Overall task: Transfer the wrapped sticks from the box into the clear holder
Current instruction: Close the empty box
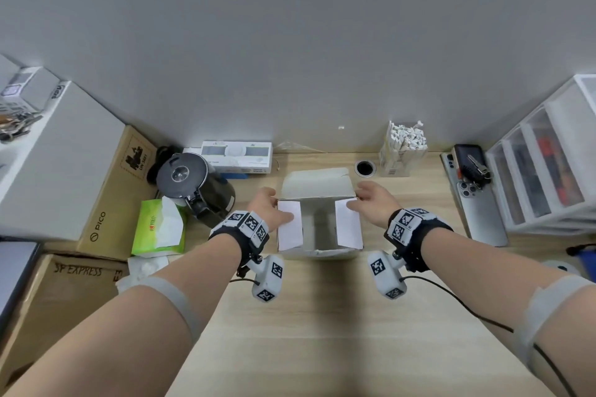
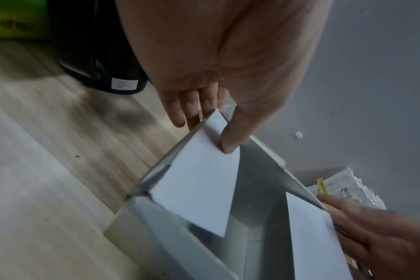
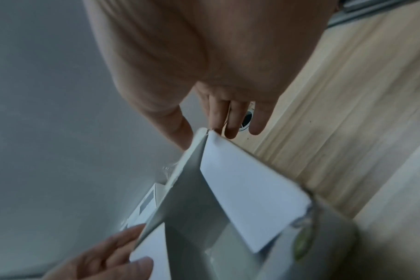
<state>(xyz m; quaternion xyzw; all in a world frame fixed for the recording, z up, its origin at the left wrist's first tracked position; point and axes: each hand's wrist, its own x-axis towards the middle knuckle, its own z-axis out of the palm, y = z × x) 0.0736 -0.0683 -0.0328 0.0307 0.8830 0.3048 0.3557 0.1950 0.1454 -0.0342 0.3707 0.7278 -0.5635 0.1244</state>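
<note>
A white cardboard box (image 1: 322, 253) stands open on the middle of the wooden table; the head view shows only its bare grey inner walls. My left hand (image 1: 269, 203) pinches the left flap (image 2: 199, 181), thumb (image 2: 230, 145) on the flap's inner face and fingers behind it. My right hand (image 1: 367, 195) grips the far corner of the right flap (image 3: 247, 191), fingers (image 3: 230, 125) down its outer side and thumb behind the back flap. The clear holder (image 1: 401, 159) stands at the back right by the wall, packed with white wrapped sticks (image 1: 406, 135).
A black kettle (image 1: 193, 184) and a green tissue pack (image 1: 158, 229) sit left of the box. Cardboard cartons (image 1: 113, 196) line the left edge. A cable hole (image 1: 365, 167), phones (image 1: 480, 209) and a plastic drawer unit (image 1: 548, 164) are at the right. Bare tabletop (image 1: 322, 332) lies in front.
</note>
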